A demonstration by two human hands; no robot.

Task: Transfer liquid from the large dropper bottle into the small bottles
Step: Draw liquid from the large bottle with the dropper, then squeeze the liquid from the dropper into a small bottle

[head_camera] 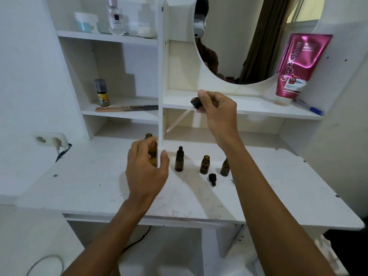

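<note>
1. The left hand (147, 168) is curling its fingers and thumb around the large dropper bottle (153, 152), which is standing upright on the white table (89, 186), left of centre at the foot of the shelf divider.
2. The large bottle is showing an open mouth above the fingers. Its amber glass is hiding how much liquid it holds.
3. The right hand (217, 108) is pinching the black dropper cap (195, 102) between thumb and fingertips, raised above the table, farther away than the bottles and to their right.
4. The glass pipette (179, 121) is slanting down and left from the cap, with its tip hanging in the air just right of the large bottle's mouth. Whether it is carrying liquid cannot be told.
5. Three small amber bottles are standing in a row right of the left hand: a capped small bottle (179, 159), an open small bottle (205, 164), and a third small bottle (225, 167) partly hidden by the right forearm. Their fill levels are not readable.
6. A loose black cap (212, 179) is lying on its side just near of the open small bottle.
7. On the far shelves, a pink tube (298, 64) is leaning at the right, and a comb (125, 108) and a yellow-labelled bottle (102, 92) are sitting at the left.
</note>
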